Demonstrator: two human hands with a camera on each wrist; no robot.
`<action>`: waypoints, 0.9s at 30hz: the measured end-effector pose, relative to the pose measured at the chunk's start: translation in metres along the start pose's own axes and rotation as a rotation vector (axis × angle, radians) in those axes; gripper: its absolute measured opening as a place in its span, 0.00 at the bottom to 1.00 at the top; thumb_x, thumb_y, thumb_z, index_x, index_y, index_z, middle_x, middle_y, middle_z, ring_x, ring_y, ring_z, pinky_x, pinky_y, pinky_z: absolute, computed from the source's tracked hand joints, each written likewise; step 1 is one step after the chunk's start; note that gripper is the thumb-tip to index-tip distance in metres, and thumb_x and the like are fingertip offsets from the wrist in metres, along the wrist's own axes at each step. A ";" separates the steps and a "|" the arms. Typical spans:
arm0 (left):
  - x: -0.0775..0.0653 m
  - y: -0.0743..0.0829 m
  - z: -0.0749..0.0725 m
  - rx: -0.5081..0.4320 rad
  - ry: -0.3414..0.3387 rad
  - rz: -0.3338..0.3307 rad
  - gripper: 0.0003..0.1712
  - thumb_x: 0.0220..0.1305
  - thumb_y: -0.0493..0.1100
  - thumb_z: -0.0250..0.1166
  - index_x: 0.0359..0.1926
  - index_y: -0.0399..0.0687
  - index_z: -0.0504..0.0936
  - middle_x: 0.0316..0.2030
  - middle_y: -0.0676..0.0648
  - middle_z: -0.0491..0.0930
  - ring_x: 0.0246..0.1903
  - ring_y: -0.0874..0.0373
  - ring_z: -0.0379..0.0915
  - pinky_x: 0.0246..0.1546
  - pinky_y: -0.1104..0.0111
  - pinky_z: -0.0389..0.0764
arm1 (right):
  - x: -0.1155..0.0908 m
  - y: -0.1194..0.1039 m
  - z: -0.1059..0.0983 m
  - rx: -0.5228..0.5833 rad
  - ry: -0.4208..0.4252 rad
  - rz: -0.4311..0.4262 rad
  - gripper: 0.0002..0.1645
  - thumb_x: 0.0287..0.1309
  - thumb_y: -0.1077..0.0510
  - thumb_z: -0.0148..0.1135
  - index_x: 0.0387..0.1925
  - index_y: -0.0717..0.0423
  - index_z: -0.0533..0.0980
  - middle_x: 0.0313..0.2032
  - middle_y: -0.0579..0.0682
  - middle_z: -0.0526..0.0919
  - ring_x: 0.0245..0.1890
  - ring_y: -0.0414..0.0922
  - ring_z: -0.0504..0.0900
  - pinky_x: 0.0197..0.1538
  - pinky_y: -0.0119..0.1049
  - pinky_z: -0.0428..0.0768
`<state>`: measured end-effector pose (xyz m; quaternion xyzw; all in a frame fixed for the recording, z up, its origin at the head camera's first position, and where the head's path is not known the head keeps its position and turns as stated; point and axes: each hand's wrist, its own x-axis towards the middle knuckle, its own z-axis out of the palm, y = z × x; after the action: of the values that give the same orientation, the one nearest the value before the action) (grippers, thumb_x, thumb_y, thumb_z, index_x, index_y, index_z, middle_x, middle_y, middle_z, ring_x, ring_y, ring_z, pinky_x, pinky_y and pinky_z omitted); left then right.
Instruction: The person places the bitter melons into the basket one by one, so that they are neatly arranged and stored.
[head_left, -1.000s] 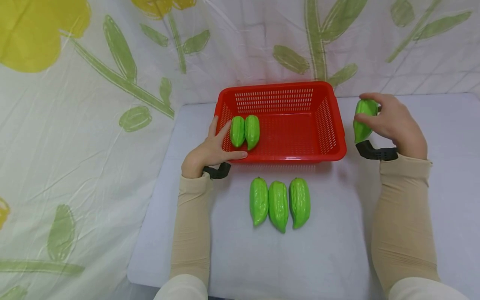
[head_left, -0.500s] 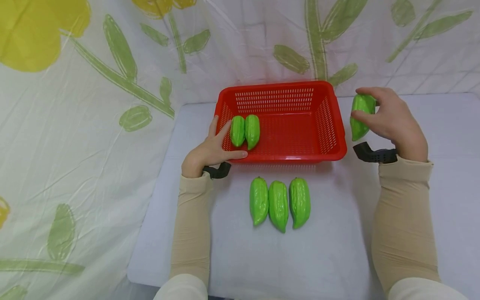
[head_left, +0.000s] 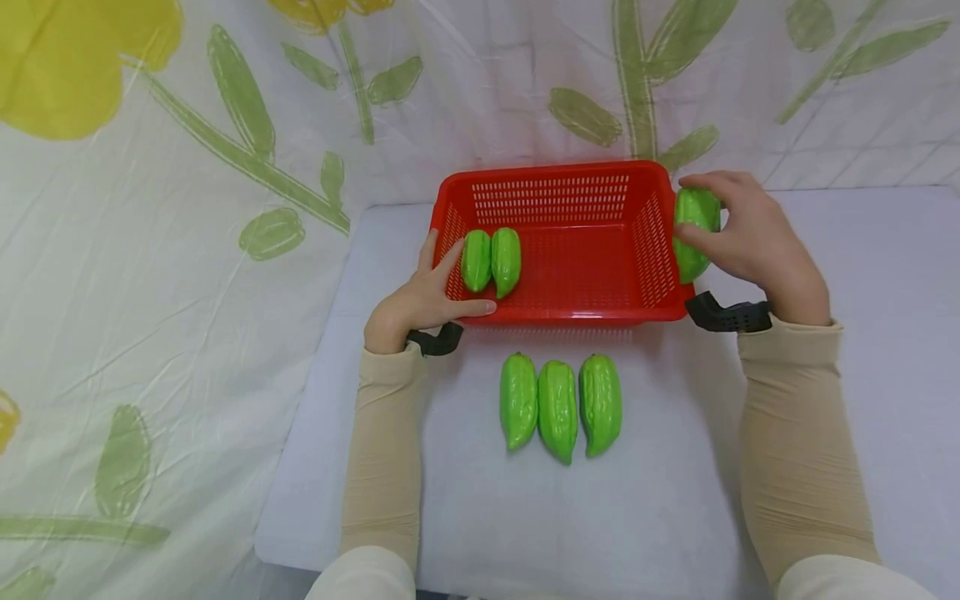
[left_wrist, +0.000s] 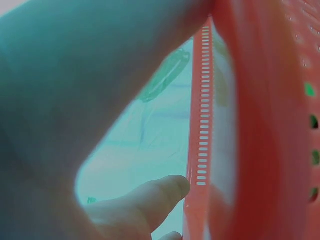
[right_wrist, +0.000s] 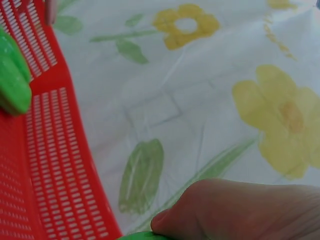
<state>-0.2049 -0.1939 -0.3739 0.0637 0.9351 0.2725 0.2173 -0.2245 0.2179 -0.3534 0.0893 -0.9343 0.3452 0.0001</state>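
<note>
Long green bitter melons, glossy and ridged with tapered tips, appear in several places. My right hand [head_left: 746, 229] pinches one bitter melon [head_left: 693, 233] between thumb and fingers, over the right rim of the red plastic basket [head_left: 570, 316]. In the right wrist view only a sliver of that held bitter melon [right_wrist: 145, 235] shows under the thumb. My left hand [head_left: 418, 302] spreads across the basket's front left corner, its thumb laid along the front rim. Inside the basket, at the left end, two bitter melons [head_left: 491, 262] lie side by side.
Three more bitter melons [head_left: 557, 408] lie in a row on the white table [head_left: 480, 525] in front of the basket. Behind the basket hangs a flower-printed curtain [head_left: 480, 100], close to its back rim. The basket's perforated wall [right_wrist: 65, 165] rises left of my right hand.
My right hand has moved left with its bitter melon, from beside the basket to over its right rim. My left hand and the other bitter melons have stayed in place.
</note>
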 end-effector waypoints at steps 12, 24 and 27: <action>0.000 0.000 0.000 0.000 -0.001 0.002 0.68 0.58 0.71 0.71 0.85 0.67 0.36 0.82 0.52 0.15 0.80 0.36 0.45 0.72 0.41 0.67 | 0.004 -0.018 0.013 0.009 -0.023 -0.052 0.37 0.68 0.53 0.60 0.76 0.56 0.66 0.76 0.65 0.62 0.70 0.68 0.65 0.62 0.75 0.71; 0.003 0.000 0.001 -0.019 0.009 0.006 0.67 0.58 0.72 0.71 0.85 0.67 0.38 0.82 0.52 0.16 0.80 0.37 0.45 0.72 0.41 0.68 | 0.008 -0.032 0.030 0.014 -0.073 -0.106 0.37 0.69 0.53 0.61 0.76 0.56 0.66 0.74 0.65 0.63 0.70 0.67 0.65 0.67 0.72 0.68; 0.002 -0.001 0.001 -0.017 0.008 0.008 0.67 0.58 0.72 0.71 0.85 0.67 0.38 0.82 0.52 0.16 0.80 0.36 0.45 0.72 0.40 0.67 | 0.009 -0.037 0.037 0.016 -0.076 -0.136 0.36 0.69 0.54 0.62 0.75 0.55 0.67 0.73 0.64 0.65 0.69 0.66 0.67 0.68 0.71 0.68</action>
<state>-0.2064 -0.1940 -0.3759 0.0643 0.9334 0.2817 0.2129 -0.2251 0.1646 -0.3574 0.1658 -0.9226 0.3480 -0.0128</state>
